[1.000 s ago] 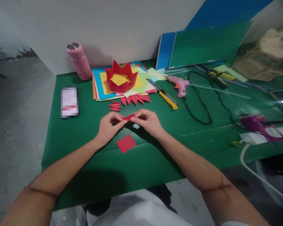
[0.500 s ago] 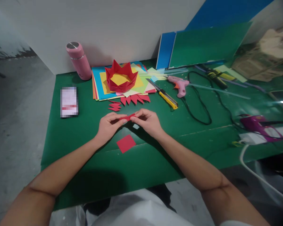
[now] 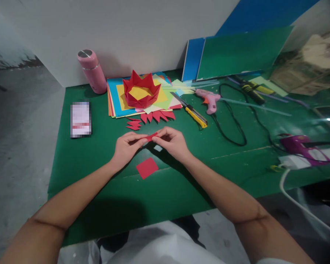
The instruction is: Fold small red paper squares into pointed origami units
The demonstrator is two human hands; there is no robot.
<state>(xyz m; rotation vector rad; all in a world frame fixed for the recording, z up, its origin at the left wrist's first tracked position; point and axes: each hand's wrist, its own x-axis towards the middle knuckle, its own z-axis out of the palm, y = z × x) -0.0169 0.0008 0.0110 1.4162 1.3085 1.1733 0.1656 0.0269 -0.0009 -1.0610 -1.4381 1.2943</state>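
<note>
Both hands meet over the middle of the green table (image 3: pixel 88 161). My left hand (image 3: pixel 126 146) and my right hand (image 3: pixel 172 142) each pinch one end of a small folded red paper piece (image 3: pixel 151 137), held just above the surface. A flat red paper square (image 3: pixel 146 167) lies on the table right below my hands. A tiny pale paper scrap (image 3: pixel 158 148) sits by my right wrist. Beyond my fingers lie several folded red paper points (image 3: pixel 156 116) and a red paper crown (image 3: pixel 141 89) resting on a stack of coloured sheets (image 3: pixel 117 99).
A pink bottle (image 3: pixel 92 71) stands at the back left, a phone (image 3: pixel 80 119) lies left. A yellow utility knife (image 3: pixel 194 113), pink glue gun (image 3: pixel 209 99) with black cord (image 3: pixel 233 128), a purple tool (image 3: pixel 302 145) and blue and green boards (image 3: pixel 236 53) fill the right side.
The red piece between my fingers has been pressed slightly shorter and my fingertips have drawn closer together. Everything else stays where it was.
</note>
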